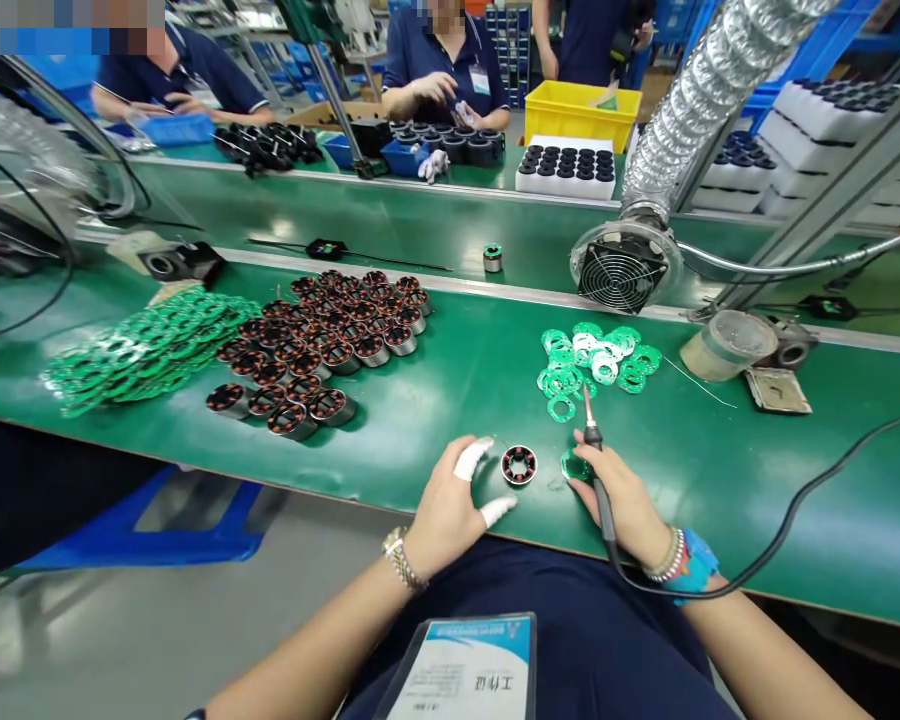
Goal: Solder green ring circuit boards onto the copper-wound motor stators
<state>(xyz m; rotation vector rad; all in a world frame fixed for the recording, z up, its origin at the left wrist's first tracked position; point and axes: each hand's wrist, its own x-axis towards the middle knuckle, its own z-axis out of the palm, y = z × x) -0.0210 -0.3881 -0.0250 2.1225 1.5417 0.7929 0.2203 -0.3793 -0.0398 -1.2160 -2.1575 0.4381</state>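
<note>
On the green surface [435, 425], stacked green boards [150, 345] and grouped wound cores [337, 352] were laid at left. Green rings [562, 380] were heaped farther right, beyond a lone core [520, 481].

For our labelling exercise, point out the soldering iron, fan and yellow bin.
Soldering iron [604, 508]: head view, on its handle.
Fan [614, 274]: head view, on its grille.
Yellow bin [576, 124]: head view, on its front wall.

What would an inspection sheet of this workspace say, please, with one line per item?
Surface: glossy green benchtop.
Job's things: lone wound core; grouped wound cores; loose green rings; stacked green boards.
Clutter: whitish tub; thin wire.
Grips: left grip open beside the lone core; right grip holds soldering iron and a green piece.
Cables: black cable from the iron, crossing rightward.
Surroundings: people opposite; yellow bin; silver duct with fan.
</note>
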